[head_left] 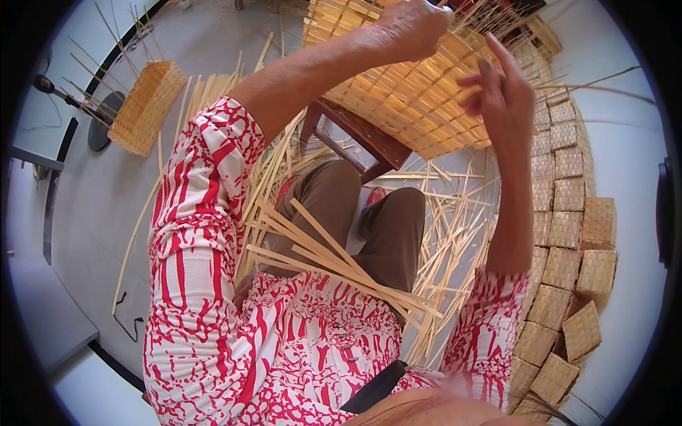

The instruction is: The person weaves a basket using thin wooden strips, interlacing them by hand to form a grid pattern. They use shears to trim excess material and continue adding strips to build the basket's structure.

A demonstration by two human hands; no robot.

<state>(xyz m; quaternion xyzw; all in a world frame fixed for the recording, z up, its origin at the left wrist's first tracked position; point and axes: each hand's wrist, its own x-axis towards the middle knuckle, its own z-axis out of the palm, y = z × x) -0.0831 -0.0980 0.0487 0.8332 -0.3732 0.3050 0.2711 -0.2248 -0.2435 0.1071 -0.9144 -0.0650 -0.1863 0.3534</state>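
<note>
- Woven basket (408, 99): sitting tilted at the top of the view, its near side overlapping a dark wooden stool (371, 130).
- Handling (judged): walls looking light and springy, stiff along each strip but flexing between them; loose upright ends at the far side probably bending or snapping easily. Best hold likely a woven wall or lower edge, not those ends.
- Left hand (419, 28): its forearm crossing the basket's near side, fingers curling in at the top; whether the grip is pinching a strip, cannot tell.
- Right hand (504, 89): rising beside the basket's right end, index finger pointing up, other fingers bending loosely; grip standing partly open, nothing visibly held; some blur.
- Loose strips (398, 290) lying across the lap, more strewn over the floor.
- Second basket (147, 106) standing at left; woven boxes (565, 227) stacking up at right.
</note>
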